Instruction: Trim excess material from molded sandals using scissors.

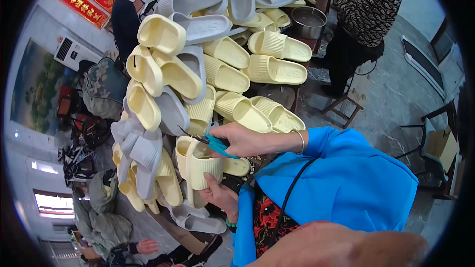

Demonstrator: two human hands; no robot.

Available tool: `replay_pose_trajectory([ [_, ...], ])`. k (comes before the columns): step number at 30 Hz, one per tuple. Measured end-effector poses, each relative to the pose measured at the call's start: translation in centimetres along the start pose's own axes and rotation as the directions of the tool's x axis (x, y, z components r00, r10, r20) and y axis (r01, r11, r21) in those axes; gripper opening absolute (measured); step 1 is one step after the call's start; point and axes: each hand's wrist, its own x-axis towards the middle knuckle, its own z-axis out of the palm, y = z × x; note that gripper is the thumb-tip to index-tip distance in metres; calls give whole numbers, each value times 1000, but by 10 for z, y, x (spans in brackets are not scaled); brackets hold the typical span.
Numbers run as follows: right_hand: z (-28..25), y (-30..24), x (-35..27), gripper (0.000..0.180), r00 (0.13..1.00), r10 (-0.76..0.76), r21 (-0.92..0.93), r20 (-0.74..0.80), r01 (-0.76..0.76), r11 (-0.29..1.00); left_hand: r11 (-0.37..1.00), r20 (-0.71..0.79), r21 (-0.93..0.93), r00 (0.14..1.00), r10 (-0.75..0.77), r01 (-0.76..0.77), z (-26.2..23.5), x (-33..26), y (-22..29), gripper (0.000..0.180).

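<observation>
My left hand [221, 197] grips a pale yellow ribbed slipper [199, 164] from below, holding it upright. My right hand [243, 140] holds small teal-handled scissors [213, 143], whose blades point at the slipper's top rim. A blue sleeve and a thin bracelet are on the right arm, and a green bead bracelet is on the left wrist. Right behind the held slipper lies a big heap of yellow and grey slippers [168, 94].
The wooden table [292, 96] carries more slippers [274, 69] and a metal bowl [308, 22]. A person in a patterned top [366, 10] works at its far side beside a stool [341, 106]. Another person in dark clothes [124, 20] stands at the back left. Chairs [435, 148] stand right.
</observation>
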Motion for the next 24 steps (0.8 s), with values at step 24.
replay_pose_trajectory([
  [24, -12, 14, -8, 56, 969, -92, -631, 229, 220, 744, 955, 69, -259, 989, -130, 144, -22, 33, 6, 42],
])
